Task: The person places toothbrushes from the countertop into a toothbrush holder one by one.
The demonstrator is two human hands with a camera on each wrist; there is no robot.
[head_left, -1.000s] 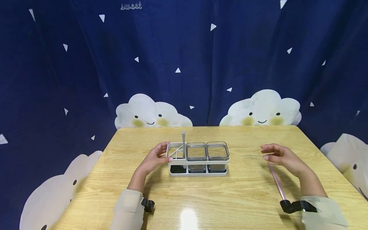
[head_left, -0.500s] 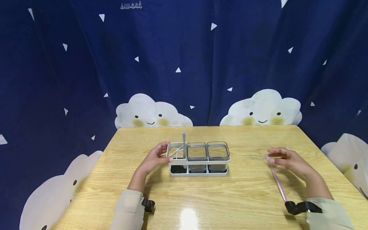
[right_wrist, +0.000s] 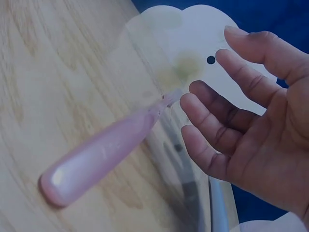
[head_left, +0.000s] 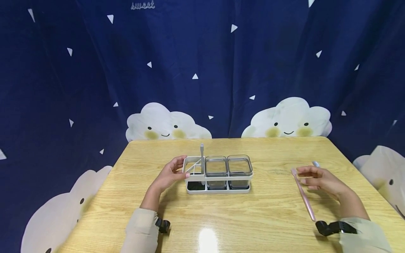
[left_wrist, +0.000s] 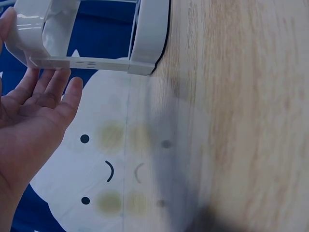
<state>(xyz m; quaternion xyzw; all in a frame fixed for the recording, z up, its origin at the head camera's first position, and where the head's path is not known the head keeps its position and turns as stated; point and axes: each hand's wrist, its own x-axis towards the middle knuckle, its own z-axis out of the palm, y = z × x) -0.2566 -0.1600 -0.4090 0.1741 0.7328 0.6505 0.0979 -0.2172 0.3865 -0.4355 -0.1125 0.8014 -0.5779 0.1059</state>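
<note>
In the head view my left hand [head_left: 171, 174] holds the left end of a white toothbrush holder [head_left: 227, 192], thumb at the front rail and fingers behind. A grey toothbrush [head_left: 202, 158] stands upright in one of its slots. Two clear cups [head_left: 216, 167] sit in the holder's right part. My right hand [head_left: 326, 181] hovers over the table with loosely bent fingers and nothing in them. Just left of it lies a pink toothbrush [head_left: 304, 197]. A light blue toothbrush [head_left: 315, 164] is mostly hidden behind that hand; part of its handle [right_wrist: 218, 205] shows in the right wrist view.
The wooden table [head_left: 259, 218] ends at a dark blue curtain [head_left: 196, 45] printed with clouds and triangles. Black wrist cameras are strapped to both sleeves, the right one [head_left: 326, 227] close to the near end of the pink toothbrush.
My right hand has moved right and slightly nearer, uncovering the pink toothbrush's head and the tip of the light blue toothbrush. The left hand and the holder have stayed put.
</note>
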